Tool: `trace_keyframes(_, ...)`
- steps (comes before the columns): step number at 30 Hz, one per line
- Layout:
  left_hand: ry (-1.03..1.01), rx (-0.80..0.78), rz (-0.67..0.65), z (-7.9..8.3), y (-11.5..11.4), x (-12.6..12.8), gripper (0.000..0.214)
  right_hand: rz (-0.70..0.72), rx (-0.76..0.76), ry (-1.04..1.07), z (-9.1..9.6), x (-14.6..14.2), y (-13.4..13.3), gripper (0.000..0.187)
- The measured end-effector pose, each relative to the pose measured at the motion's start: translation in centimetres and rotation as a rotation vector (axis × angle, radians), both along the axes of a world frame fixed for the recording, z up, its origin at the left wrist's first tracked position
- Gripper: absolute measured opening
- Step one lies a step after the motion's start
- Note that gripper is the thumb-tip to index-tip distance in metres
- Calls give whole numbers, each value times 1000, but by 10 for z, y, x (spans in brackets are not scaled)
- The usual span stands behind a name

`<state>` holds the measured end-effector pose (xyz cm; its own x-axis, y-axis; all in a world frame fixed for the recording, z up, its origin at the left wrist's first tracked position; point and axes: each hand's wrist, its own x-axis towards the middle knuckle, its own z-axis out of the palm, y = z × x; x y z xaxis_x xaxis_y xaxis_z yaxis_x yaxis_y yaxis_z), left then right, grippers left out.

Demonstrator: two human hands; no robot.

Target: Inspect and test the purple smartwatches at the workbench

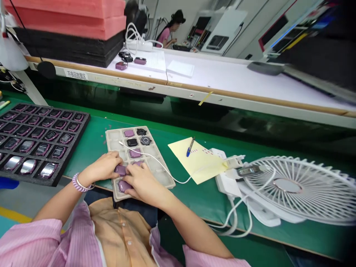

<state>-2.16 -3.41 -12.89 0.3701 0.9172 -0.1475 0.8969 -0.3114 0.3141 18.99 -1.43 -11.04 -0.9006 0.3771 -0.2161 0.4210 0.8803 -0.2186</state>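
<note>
"Worktop (194, 202) is the biggest thing here, green. What is behind it?"

"White shelf (217, 78), raised along the back, with stacked slabs (66, 15), pink over black, at its left end."

"And on the green?"

"White fan (319, 193) at the right, its round grille tipped well back. Black foam tray (62, 167) at the left, dark watches (66, 138) in its pockets. Between these, near the front edge, a pale tray (160, 176), with a white cable (155, 157) running across."

"Next size down?"

"Yellow sheet (205, 159), just right of the pale tray."

"How do the left hand (109, 165) and right hand (146, 181) stand?"

"Left: fingers curled, tips at the upper purple case (120, 170). Right: partly open, fingers reaching toward that same case, thumb by the lower purple case (124, 186). I can't tell whether either grips firmly."

"Where exactly are those cases?"

"Both at the pale tray's near left. The upper sits between the hands' fingertips; whether it's lifted, I can't tell. The lower lies nearer the front."

"Smallest?"

"Pen (190, 147), lying on the yellow sheet."
</note>
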Motion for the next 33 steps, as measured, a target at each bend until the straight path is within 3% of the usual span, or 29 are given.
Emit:
trace_keyframes(8,130,22,15,10,-3,16,20,134,33,-30,2,2,14,26)
trace_keyframes(15,-92,61,53,10,-6,-4,31,242,14,-49,9,-6,20,26)
trace_keyframes(19,-28,110,85,9,-11,-10,30,281,41,-43,9,-7,23,26)
trace_keyframes(25,225,108,-3,15,-10,2,25,213,-65,9,13,3,37,6)
trace_keyframes(33,228,134,-43,21,-2,5,20,219,-36,7,5,7,22,23)
